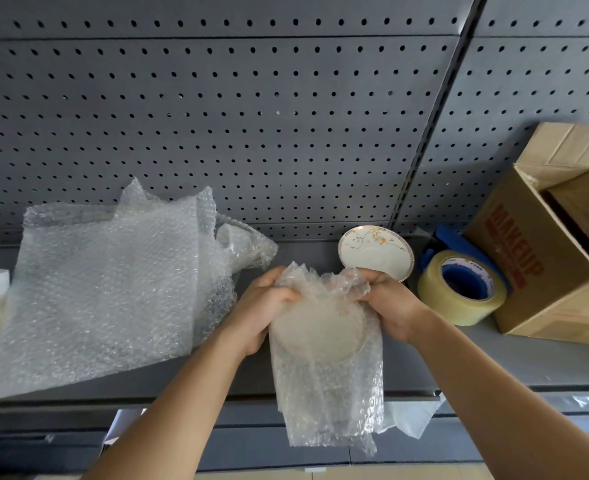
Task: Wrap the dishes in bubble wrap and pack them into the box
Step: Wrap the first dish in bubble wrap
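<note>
Left hand (263, 306) and right hand (388, 303) pinch bubble wrap (324, 375) around dish (317, 327) above shelf (494, 358); recommend folding the loose tail under before boxing (542, 258)

Two bare forearms reaching in from 7 and 5 o'clock, converging at centre, left hand (262, 306) in a curled grip, right hand (390, 303) in a pinching grip, thumbs facing inward

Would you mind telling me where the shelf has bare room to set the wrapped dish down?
Bare shelf lies in front of the tape roll and cardboard box. The bubble wrap pile crowds the left; the unwrapped plate and tape fill the back.
</note>
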`<act>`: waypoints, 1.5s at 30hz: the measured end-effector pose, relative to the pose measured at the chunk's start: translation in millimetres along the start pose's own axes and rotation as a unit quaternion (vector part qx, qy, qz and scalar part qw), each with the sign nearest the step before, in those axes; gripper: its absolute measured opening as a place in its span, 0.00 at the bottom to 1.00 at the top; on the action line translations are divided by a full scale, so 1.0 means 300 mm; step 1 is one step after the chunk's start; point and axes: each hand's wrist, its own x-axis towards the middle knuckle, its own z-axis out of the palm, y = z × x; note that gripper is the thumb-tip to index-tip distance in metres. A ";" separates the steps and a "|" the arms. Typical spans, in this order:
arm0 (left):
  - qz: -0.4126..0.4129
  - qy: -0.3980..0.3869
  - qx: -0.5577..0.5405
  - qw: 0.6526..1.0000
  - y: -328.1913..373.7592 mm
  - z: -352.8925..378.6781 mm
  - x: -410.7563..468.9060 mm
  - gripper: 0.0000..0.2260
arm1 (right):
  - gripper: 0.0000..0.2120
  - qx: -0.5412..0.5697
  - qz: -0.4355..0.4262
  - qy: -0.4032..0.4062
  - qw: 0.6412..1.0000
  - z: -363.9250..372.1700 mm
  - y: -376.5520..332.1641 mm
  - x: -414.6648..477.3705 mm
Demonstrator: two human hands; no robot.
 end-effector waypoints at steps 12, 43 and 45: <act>-0.089 -0.071 0.009 0.993 0.030 -0.005 0.029 0.27 | 0.23 -0.189 -0.031 -0.001 0.982 0.014 -0.022 0.022; 0.072 0.229 -0.124 0.963 -0.097 0.044 -0.027 0.07 | 0.15 0.180 0.074 0.130 0.972 0.041 0.014 -0.295; 0.078 0.228 -0.139 0.960 -0.099 0.060 -0.037 0.06 | 0.13 0.203 0.083 0.143 0.965 0.065 0.009 -0.321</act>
